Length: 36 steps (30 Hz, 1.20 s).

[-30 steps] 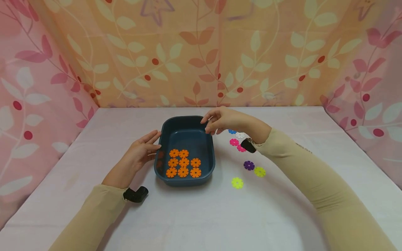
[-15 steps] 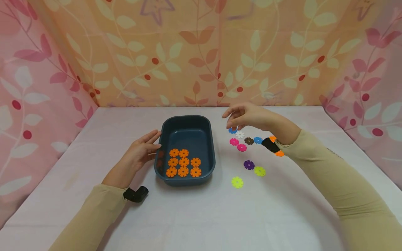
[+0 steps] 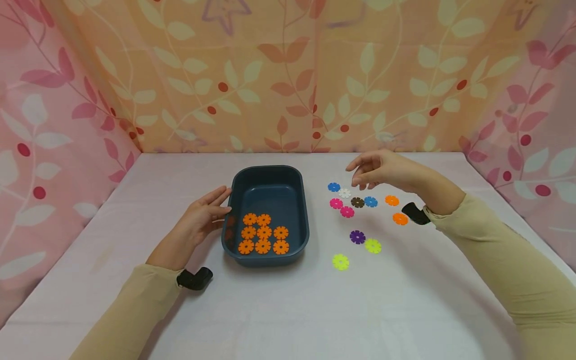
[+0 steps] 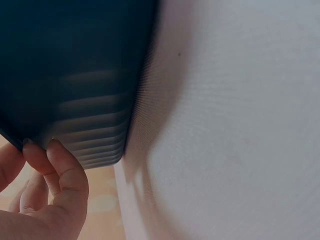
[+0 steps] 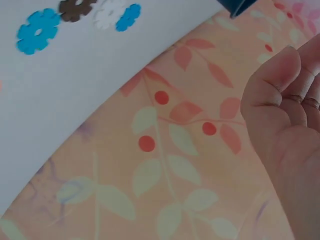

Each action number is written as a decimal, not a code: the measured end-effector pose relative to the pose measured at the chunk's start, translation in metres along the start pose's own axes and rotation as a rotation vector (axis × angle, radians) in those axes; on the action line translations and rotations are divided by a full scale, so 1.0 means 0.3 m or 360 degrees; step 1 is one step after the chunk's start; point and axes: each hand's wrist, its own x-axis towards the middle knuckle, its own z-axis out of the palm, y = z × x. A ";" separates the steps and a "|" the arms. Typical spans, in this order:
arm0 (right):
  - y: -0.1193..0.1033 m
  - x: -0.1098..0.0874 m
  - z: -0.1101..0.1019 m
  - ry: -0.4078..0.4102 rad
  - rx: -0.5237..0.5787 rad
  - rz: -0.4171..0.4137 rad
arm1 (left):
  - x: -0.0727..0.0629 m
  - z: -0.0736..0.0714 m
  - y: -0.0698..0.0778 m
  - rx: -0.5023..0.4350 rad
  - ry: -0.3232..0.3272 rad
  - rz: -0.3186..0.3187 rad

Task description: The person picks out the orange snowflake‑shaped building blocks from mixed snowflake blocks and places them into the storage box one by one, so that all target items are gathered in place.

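Note:
My left hand (image 3: 198,217) is at the left side of a dark blue plastic tray (image 3: 307,240), its extended fingertips touching the outer wall near the rim. The left wrist view shows these fingers (image 4: 65,165) against the tray wall. Inside the tray, several orange flower-shaped discs (image 3: 264,232) with notched edges lie in its near half. My right hand (image 3: 382,170) hovers with loosely bent fingers and holds nothing visible. Below it on the table lie a brown disc (image 3: 357,202), a blue disc (image 3: 371,201) and a white disc (image 3: 344,193).
Two orange discs (image 3: 400,219) lie right of the brown and blue ones. Pink discs (image 3: 347,212), a purple disc (image 3: 357,237) and yellow-green discs (image 3: 340,262) are spread right of the tray. A patterned curtain (image 3: 288,75) hangs along the table's back edge.
My right hand has moved right, from the tray's far right corner to above the loose discs, uncovering the brown, blue and orange ones. The left hand and tray have stayed put.

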 end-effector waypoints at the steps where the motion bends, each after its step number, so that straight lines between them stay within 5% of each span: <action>1: 0.008 -0.006 -0.005 -0.0010 -0.0007 0.0002 | -0.001 0.000 0.000 0.0003 0.0002 -0.0001; 15: 0.134 -0.075 -0.076 -0.0055 -0.0094 0.0102 | -0.005 0.006 -0.002 -0.0001 0.0013 0.0002; 36: 0.394 -0.108 -0.186 -0.0357 -0.0221 0.0375 | -0.005 0.005 0.005 0.0049 0.0033 -0.0012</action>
